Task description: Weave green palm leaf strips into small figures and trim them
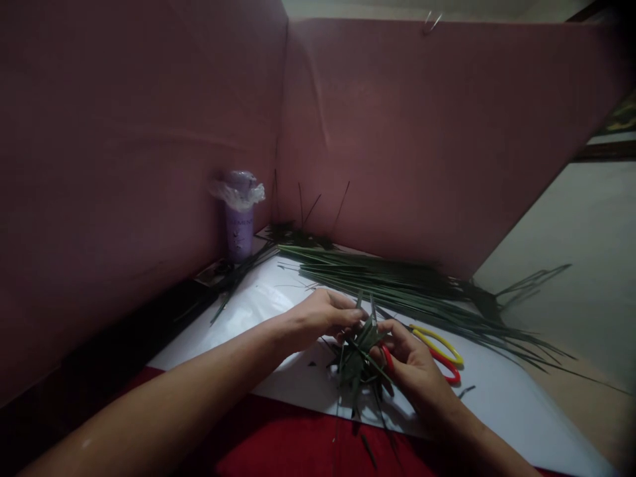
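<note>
Between my two hands is a spiky bundle of dark green leaf strips (354, 368), folded or woven together, with loose ends hanging toward the red cloth. My left hand (330, 315) pinches strips at its upper left, fingers closed. Around its right side my right hand (410, 361) is closed, thumb and fingers on the strips. A small red curved piece (386, 358), perhaps a tool handle, shows at the right fingers; the rest of it is hidden. Just behind my right hand lies a pair of scissors (440, 341) with one yellow and one red handle loop, its blades mostly covered.
Long green leaf strips (377, 275) lie across the back of the white board (501, 397). A purple tumbler (240, 232) with clear plastic on top stands at the back left corner. Pink partitions (422, 132) rise behind and left. Red cloth (278, 437) is in front.
</note>
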### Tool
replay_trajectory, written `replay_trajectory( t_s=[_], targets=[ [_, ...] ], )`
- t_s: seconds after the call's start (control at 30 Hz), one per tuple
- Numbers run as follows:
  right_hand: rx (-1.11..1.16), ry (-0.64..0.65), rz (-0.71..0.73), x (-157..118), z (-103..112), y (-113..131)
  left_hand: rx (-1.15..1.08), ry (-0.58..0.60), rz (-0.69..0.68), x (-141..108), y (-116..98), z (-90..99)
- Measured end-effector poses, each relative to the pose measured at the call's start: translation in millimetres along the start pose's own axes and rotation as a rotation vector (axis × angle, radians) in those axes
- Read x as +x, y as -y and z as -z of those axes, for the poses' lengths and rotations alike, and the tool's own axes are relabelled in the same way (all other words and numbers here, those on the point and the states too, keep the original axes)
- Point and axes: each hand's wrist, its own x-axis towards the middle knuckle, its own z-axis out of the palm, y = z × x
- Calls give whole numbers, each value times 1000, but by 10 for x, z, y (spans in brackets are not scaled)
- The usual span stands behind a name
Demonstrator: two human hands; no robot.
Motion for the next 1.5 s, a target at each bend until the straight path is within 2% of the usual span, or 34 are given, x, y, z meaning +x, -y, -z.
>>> replay_trajectory(
  t_s=[0.23, 0.43, 0.63, 0.77, 0.83, 0.9, 0.97, 1.0, 1.03, 1.1, 1.2, 1.33, 1.43, 1.5],
  targets=[
    [70, -73, -21, 0, 5, 7, -93, -9, 37, 20, -2, 5],
    [99, -18, -30, 17, 68, -10, -73, 57, 19, 13, -28, -2],
    [96, -72, 32, 15, 108, -6, -63, -29, 16, -9, -52, -40],
    [77, -80, 16, 27, 137, -36, -27, -51, 58, 8, -5, -76],
    [66, -96, 5, 44, 145, -52, 20, -115, 83, 39, 45, -61],
    [47, -130, -1, 61, 148, -62, 103, -247, 99, 71, 84, -30],
    [25, -156, -7, 70, 145, -63, 188, -369, 55, 86, 90, -12],
    [23, -162, -9, 71, 142, -60, 216, -386, 12, 83, 79, -14],
    [22, -166, -8, 70, 137, -55, 232, -363, -29, 74, 62, -24],
    [19, -168, -4, 64, 127, -43, 256, -247, -65, 44, 23, -64],
    [-2, -183, 4, 59, 114, -29, 361, -113, 1, -8, -12, -136],
    [-11, -183, 1, 67, 103, -12, 495, -20, 51, -48, 5, -201],
    [-9, -181, -7, 70, 91, 11, 472, 39, 42, -61, 47, -243],
    [-17, -201, -15, 72, 86, 21, 458, 36, 45, -65, 80, -271]
  ],
)
